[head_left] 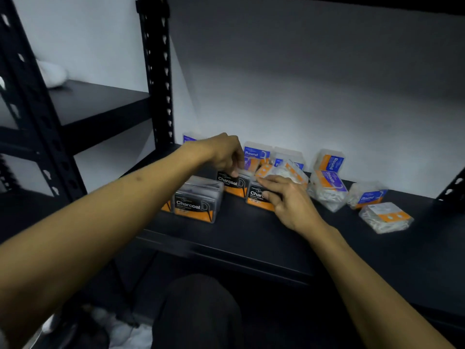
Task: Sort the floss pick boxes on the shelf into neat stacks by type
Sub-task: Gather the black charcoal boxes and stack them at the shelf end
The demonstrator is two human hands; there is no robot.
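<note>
A person reaches both bare arms onto a black metal shelf (251,238) where clear plastic floss pick boxes are scattered against a pale wall. The landmark here is the middle Charcoal box (232,183), black-and-orange labelled, standing upright near the shelf's centre. The left hand (224,153) comes down on it from above, fingers curled over its top edge and gripping it. Just to the right of that box, touching or nearly touching it, stands a second Charcoal box (258,196); the right hand (289,197) rests against its front and top, fingers fairly straight and lying over it — whether the thumb pinches the box I cannot tell. To the left of the middle box and nearer the shelf's front edge stands a third Charcoal box (198,200), untouched, with a sliver of another orange-labelled box beside it. Behind the middle box, against the wall, stands a blue Round box (256,154), with more blue-labelled boxes either side. Well to the right lies a loose group — a Round box (329,159) stacked on a tilted Smooth box (327,187), another blue-labelled Round box (367,195) on its side, and a white-filled box with an orange label (386,217) lying flat, farthest right.
</note>
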